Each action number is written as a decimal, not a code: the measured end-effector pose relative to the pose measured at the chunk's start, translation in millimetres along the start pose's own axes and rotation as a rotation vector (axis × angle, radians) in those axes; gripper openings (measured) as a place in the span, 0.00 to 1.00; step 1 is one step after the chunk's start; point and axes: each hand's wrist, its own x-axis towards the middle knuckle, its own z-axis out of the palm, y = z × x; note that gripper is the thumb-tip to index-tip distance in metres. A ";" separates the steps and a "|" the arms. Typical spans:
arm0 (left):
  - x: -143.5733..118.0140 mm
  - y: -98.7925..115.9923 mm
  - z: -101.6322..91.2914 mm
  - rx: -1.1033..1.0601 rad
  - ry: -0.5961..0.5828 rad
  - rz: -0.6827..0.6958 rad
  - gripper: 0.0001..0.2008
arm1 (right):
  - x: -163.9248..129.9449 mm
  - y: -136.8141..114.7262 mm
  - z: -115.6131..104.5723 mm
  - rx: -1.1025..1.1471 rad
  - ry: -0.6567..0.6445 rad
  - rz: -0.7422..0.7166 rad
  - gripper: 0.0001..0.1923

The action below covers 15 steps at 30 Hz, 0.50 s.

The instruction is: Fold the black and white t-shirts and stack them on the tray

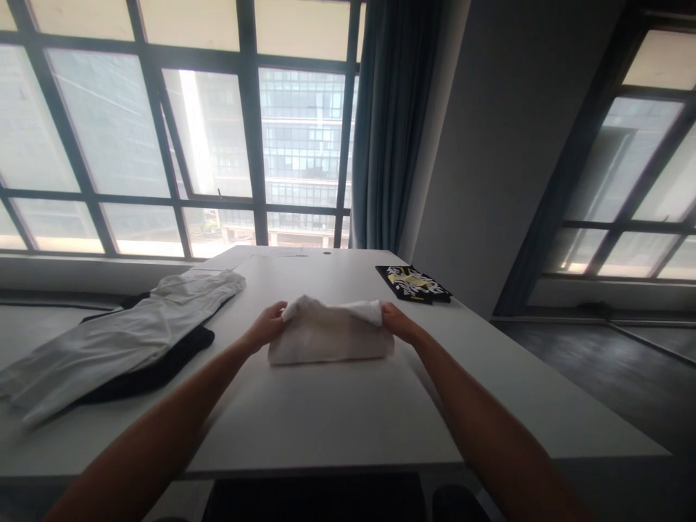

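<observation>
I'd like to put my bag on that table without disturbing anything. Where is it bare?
The widest bare patch is the near table edge, between the forearms, in front of the white cloth both hands grip. The far end by the window is bare too. The left is crowded by white garment over dark garment; patterned cloth lies far right.

Both bare forearms reach forward from lower corners of view, converging toward centre. Left arm runs up from lower left, elbow out of view, wrist straight. Left hand (267, 325) curled, fingers pinched shut, knuckles facing right. Right arm runs up from lower right, wrist slightly bent inward. Right hand (396, 321) likewise closed in pinch, thumb on top. Hands level with each other, well apart.
</observation>
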 end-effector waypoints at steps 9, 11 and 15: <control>-0.8 -8.0 3.2 0.260 0.012 -0.150 0.41 | 6.0 15.5 12.3 -0.271 0.102 0.282 0.29; -1.9 -3.3 6.3 0.394 0.052 -0.060 0.34 | 5.9 11.0 18.2 -0.366 0.125 0.226 0.29; -4.7 10.3 2.9 0.495 0.099 0.066 0.18 | 6.8 2.9 22.3 -0.469 0.154 0.142 0.18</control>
